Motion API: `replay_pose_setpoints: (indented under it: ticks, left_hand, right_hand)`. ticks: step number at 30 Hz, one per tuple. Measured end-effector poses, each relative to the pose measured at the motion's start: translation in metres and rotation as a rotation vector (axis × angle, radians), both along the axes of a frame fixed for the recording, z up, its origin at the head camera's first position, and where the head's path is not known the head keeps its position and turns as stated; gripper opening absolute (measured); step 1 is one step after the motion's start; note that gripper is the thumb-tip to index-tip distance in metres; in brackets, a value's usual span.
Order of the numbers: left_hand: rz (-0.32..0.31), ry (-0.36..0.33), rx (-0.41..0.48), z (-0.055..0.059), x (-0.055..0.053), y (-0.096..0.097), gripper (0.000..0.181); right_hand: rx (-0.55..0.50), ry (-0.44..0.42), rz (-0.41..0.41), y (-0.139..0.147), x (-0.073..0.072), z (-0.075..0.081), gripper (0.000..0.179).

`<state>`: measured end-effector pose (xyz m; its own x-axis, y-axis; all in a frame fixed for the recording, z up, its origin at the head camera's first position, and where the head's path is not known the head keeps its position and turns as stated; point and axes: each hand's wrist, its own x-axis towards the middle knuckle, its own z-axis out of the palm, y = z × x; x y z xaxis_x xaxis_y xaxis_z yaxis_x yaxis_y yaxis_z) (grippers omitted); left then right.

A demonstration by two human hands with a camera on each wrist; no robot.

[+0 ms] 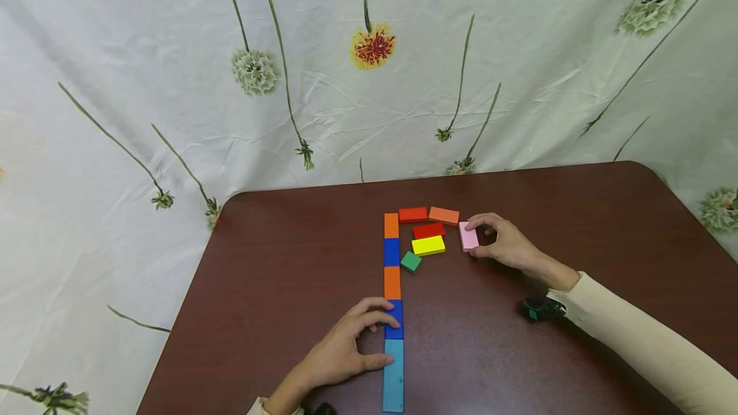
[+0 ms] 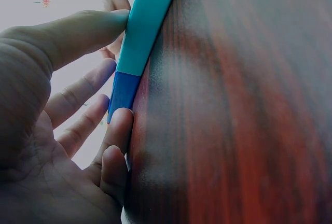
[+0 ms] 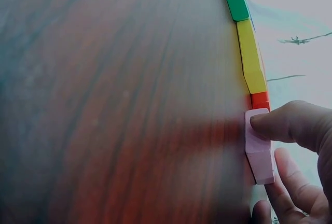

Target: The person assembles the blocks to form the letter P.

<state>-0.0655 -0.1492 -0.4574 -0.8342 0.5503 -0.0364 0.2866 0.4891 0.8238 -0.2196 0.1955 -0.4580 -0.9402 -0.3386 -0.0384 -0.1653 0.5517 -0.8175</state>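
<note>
My right hand [image 1: 507,245] pinches a pink block [image 1: 469,239] between thumb and fingers; the right wrist view shows the thumb on the near end of this pink block [image 3: 258,130]. The block touches the table or nearly so. My left hand [image 1: 346,344] lies over a straight row of blocks, its thumb touching the teal block [image 1: 394,386] and its fingertips on the neighbouring blue block [image 1: 394,332]. In the left wrist view the fingers are loosely bent beside the teal block [image 2: 148,27]. Farther up, the row has an orange block [image 1: 392,283], a blue block [image 1: 391,252] and another orange block [image 1: 391,225].
Right of the row's far end lie a red block [image 1: 412,214], an orange-red block [image 1: 444,215], a second red block [image 1: 428,230], a yellow block [image 1: 428,246] and a green block [image 1: 411,262]. A flowered cloth [image 1: 369,120] hangs behind the brown table [image 1: 277,261].
</note>
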Motion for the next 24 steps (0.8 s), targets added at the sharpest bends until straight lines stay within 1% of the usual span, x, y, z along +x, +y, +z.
replay_pose_setpoints:
  ticks: [17,24]
  left_hand:
    - [0.002,-0.002,0.007,0.0018,0.0002,-0.0001,0.034]
    - [0.000,0.006,0.015,0.0016,0.0014,-0.0001,0.035]
  right_hand:
    - [-0.003,0.012,0.003,-0.0006,-0.0010,-0.0014,0.041]
    - [-0.014,0.002,-0.001,0.0009,-0.0028,0.0017,0.041]
